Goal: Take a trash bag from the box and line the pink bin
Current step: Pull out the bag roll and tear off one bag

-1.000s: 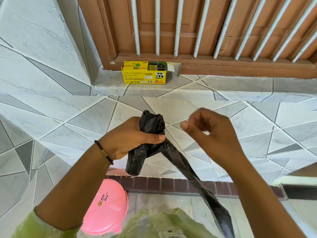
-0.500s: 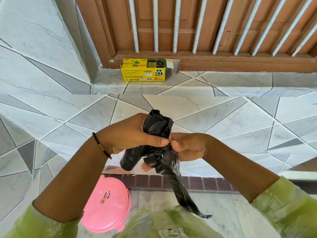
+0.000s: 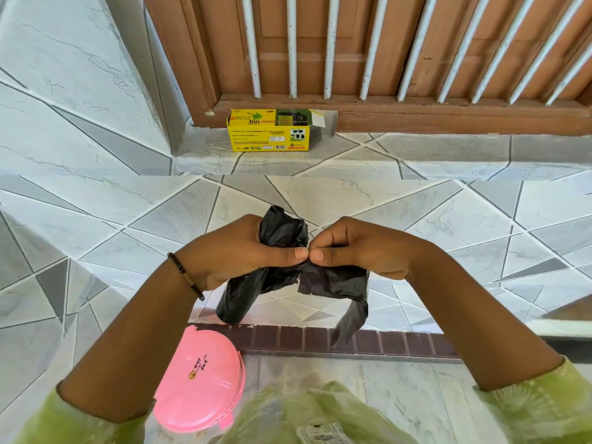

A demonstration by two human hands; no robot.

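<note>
The black trash bag roll [image 3: 282, 251] at centre frame is thin plastic film, crinkled, with a dull sheen. The pink bin [image 3: 200, 379], lower left, is smooth, glossy moulded plastic. The yellow box [image 3: 269, 131], upper centre, looks like printed cardboard with a slight gloss. The floor tiles [image 3: 96, 219] are smooth, polished, marble-patterned; the door [image 3: 320, 43] behind is matt brown wood with white-painted bars [image 3: 328, 46], probably metal.

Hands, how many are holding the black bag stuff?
2. The left hand grips the black roll of bags. The right hand pinches the loose trash bag hanging from it. Thumbs nearly meet in the middle.
</note>
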